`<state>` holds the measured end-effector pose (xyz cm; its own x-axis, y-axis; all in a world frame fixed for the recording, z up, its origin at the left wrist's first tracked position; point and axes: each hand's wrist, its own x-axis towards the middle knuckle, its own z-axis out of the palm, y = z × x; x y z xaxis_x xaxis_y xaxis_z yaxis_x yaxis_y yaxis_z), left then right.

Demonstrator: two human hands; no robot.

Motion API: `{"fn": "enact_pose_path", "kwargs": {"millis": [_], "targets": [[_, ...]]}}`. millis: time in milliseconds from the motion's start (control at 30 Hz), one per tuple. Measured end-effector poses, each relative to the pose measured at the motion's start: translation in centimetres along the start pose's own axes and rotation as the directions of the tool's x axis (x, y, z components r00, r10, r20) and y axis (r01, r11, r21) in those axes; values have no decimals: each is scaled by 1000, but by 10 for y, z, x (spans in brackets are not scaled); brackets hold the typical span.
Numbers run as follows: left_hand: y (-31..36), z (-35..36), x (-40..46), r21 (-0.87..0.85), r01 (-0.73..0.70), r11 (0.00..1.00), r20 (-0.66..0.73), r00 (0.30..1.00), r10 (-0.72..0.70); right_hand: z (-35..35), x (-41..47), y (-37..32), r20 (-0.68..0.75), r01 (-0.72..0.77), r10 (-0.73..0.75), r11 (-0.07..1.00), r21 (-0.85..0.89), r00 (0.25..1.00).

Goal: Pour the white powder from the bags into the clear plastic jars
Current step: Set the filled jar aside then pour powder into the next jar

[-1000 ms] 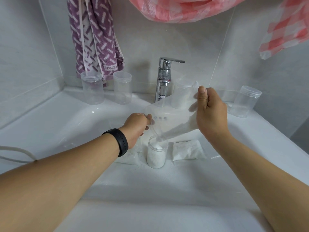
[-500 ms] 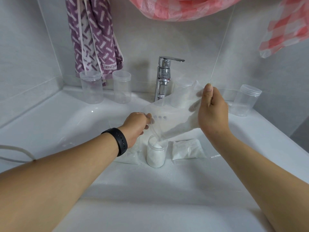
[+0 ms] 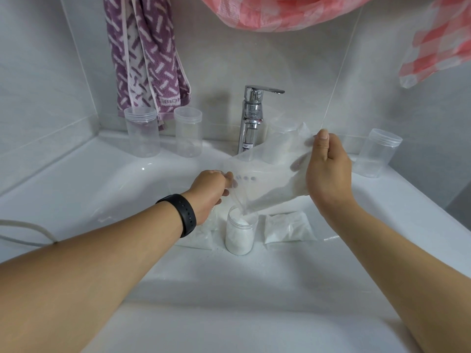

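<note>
The right hand [image 3: 327,169], thumb up, pinches the raised end of a clear plastic bag of white powder [image 3: 267,179] while the left hand [image 3: 211,189] grips its lower edge, tilting its corner into the powder-filled clear plastic jar [image 3: 240,231] just below both hands.

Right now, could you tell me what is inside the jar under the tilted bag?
White powder fills most of the jar, heaped toward the bag corner dipping into its mouth. That corner hides part of the heap.
</note>
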<state>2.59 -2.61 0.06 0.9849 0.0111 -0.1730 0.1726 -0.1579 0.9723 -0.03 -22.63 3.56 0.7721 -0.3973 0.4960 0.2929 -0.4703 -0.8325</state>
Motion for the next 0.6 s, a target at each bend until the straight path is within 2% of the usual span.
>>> {"fn": "enact_pose_path", "kwargs": {"millis": [467, 600], "targets": [[-7, -3, 5, 23, -7, 1000, 27, 1000, 6, 2, -1, 0, 39, -43, 43, 999, 13, 998], [-8, -4, 6, -41, 5, 999, 24, 1000, -4, 2, -1, 2, 58, -45, 46, 999, -17, 997]]}}
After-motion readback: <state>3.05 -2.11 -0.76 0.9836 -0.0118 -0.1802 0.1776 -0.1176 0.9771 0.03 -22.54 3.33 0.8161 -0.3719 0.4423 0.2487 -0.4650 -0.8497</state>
